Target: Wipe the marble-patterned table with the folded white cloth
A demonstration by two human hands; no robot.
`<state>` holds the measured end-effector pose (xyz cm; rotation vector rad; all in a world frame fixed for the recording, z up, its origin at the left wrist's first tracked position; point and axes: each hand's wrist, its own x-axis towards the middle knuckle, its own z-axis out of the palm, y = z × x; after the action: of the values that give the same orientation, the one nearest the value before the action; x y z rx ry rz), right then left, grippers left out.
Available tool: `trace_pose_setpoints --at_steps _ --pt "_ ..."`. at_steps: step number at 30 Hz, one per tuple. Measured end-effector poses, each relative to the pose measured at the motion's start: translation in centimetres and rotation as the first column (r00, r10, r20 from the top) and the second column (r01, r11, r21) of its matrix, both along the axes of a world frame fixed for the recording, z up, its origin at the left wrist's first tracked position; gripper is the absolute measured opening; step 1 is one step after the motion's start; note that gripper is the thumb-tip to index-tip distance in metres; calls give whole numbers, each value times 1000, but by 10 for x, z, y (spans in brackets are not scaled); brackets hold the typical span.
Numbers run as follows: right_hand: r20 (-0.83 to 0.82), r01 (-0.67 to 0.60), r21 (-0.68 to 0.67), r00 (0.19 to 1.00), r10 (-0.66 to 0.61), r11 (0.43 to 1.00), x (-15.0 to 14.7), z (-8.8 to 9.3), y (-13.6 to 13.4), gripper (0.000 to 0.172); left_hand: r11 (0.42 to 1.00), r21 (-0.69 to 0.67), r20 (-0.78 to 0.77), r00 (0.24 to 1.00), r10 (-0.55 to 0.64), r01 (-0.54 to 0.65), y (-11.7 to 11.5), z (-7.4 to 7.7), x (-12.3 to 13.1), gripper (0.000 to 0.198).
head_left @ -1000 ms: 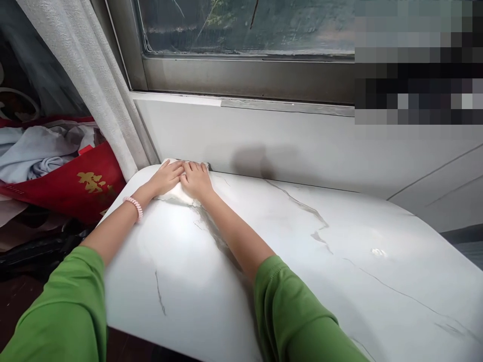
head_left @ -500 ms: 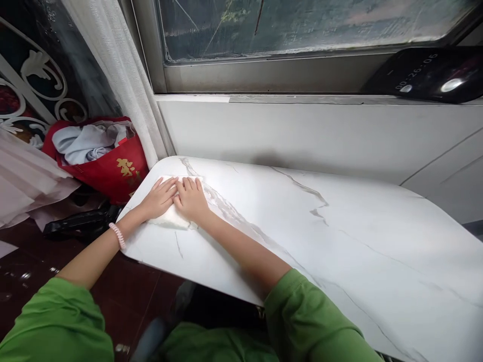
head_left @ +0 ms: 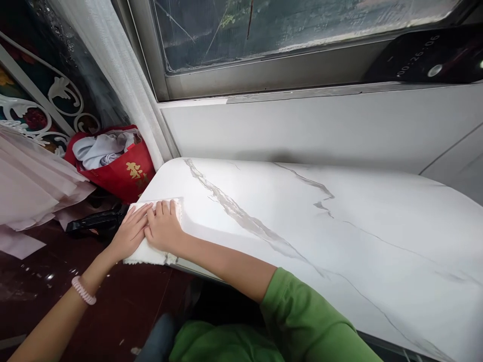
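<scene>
A white cloth (head_left: 151,255) lies at the near left corner of the white marble-look table (head_left: 309,221), partly hanging over the edge. My left hand (head_left: 131,232) and my right hand (head_left: 163,226) rest side by side on it, palms down, fingers stretched flat and pressing the cloth onto the tabletop. A pink coil band sits on my left wrist. Both sleeves are green.
A red bag (head_left: 124,173) stuffed with pale clothes stands on the dark floor left of the table, beside a white curtain (head_left: 121,80). A black bag (head_left: 94,223) lies below it. A window and a dark device (head_left: 426,63) on the sill are behind the table.
Both hands have dragged the cloth from the table's far left corner by the wall toward me, down to the near left edge. The view has swung left and down.
</scene>
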<state>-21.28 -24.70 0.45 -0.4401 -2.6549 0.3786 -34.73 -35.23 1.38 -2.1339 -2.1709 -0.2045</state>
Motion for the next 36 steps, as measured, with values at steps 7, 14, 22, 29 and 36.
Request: trace_pose_setpoints --at_steps 7,14,22,29,36 --pt "-30 111 -54 993 -113 992 -37 -1 27 56 998 -46 25 999 34 -33 38 -2 -35 57" --pt "-32 211 -76 976 -214 974 -59 -7 119 48 998 -58 78 997 -15 19 144 -5 -58 54" --pt "-57 359 -100 929 -366 928 -81 -13 215 39 994 -28 114 989 -97 101 266 -5 -78 50" --pt "0 391 -50 920 -391 919 -80 -13 224 42 993 -9 122 986 -115 117 277 -7 -79 47" --pt "2 298 -56 955 -298 953 -51 -9 193 45 994 15 103 989 -107 106 234 -7 -48 48"
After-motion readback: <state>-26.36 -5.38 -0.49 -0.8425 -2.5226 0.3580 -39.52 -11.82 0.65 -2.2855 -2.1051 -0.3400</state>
